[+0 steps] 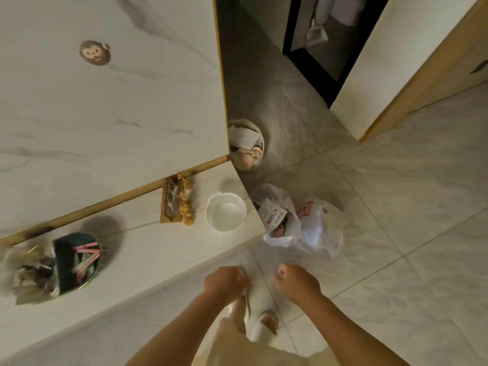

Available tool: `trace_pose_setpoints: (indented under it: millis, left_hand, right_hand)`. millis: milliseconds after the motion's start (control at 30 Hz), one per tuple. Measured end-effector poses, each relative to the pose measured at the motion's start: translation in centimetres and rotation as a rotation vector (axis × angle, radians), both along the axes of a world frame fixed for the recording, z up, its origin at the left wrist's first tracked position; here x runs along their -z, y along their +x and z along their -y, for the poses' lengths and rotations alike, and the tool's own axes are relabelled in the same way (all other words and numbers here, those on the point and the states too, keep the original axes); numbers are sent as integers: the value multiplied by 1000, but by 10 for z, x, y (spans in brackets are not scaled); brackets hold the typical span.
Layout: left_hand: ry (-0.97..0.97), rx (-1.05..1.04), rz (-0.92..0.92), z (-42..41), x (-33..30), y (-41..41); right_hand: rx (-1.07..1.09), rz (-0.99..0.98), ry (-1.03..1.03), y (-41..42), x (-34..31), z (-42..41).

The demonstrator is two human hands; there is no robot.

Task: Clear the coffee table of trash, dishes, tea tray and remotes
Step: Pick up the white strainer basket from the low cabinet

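Nearest to me, low in the middle of the frame, my left hand (224, 282) and right hand (297, 282) hang side by side above the tiled floor (396, 233), knuckles up and fingers curled under. Something thin and pale shows at the left hand's fingertips, but blur keeps me from saying whether either hand holds anything.

Just above the hands, toward frame centre, a white plastic bag (298, 225) lies open on the floor with packaging inside, resting against the corner of the coffee table (158, 247). It sits straight ahead, slightly right of the gap between the hands, so I judge the right hand the nearer one; its mouth seems to face back toward me.

Left of the bag, on the table's lower tier, stands a white plastic basket (226, 211), nearer the left hand. Further left are a small wooden calendar stand (175, 202) and, at the frame's left edge, a round tray of clutter (60, 265).

Beyond the bag, tucked beside the table's upper slab, is a waste bin (245, 145) stuffed with tissue. A monkey-face coaster (95, 52) lies in the upper left.
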State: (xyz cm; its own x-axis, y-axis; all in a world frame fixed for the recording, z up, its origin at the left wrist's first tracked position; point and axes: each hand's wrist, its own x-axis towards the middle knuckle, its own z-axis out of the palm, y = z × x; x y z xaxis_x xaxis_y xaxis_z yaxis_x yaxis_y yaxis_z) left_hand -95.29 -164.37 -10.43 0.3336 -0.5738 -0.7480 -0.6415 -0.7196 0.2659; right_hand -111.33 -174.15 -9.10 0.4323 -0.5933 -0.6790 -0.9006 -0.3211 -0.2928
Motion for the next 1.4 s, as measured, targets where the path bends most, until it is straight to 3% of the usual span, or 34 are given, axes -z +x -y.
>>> trace_pose_setpoints:
  millis: [300,533,833,1033,1400]
  left_hand:
    - [31,-110,-61,42,24,50]
    - [28,-330,-158,66,51,67]
    - [9,-873,-341,96,120,73]
    - [-27,-1267,-216,114,173,77]
    - [-10,-1275,-147,127,238,98]
  right_hand:
    - [-76,5,16,81,15,47]
    - [-134,12,-38,117,34,82]
    - [-350,-65,-27,150,106,115]
    - [-291,-88,-11,176,164,125]
    - [-66,0,-17,200,232,133]
